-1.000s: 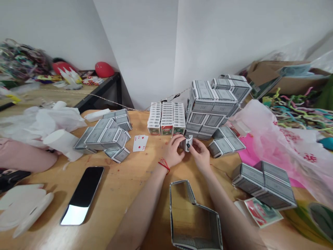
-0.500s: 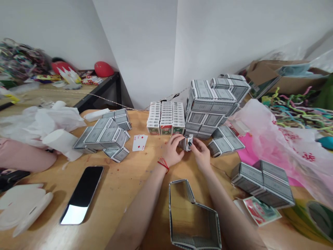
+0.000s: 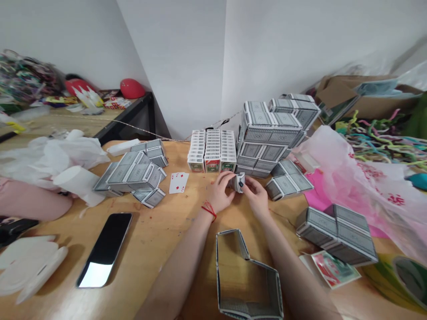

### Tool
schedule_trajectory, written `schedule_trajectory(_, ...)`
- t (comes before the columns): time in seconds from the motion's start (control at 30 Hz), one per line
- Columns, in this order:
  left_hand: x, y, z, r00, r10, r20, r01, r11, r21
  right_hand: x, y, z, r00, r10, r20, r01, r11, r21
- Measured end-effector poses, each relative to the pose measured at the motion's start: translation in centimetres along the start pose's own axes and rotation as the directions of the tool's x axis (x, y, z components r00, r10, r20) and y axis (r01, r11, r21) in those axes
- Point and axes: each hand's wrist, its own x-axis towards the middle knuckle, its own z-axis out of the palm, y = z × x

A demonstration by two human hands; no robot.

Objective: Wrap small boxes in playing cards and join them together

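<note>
White folded card (image 3: 238, 182) pinched by fingers of left hand (image 3: 219, 194) and right hand (image 3: 257, 198), its gap narrower than 0.5 s ago

2 arms (image 3: 182, 258) reach forward, fingers (image 3: 226, 179) bent toward each other.

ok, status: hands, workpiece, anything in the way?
Left hand, right hand: both on small folded card piece. Stacked card blocks close beyond. Open card frame nearer the camera.
</note>
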Motion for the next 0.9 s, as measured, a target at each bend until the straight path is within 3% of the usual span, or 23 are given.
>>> schedule_trajectory(0.9,-0.18,-0.07,0.39,1.0,0.0,-0.005,0.001,0.999,0.054,0.02,0.06,-0.13,0.998,0.06,0.024,-0.06,0.998,0.033)
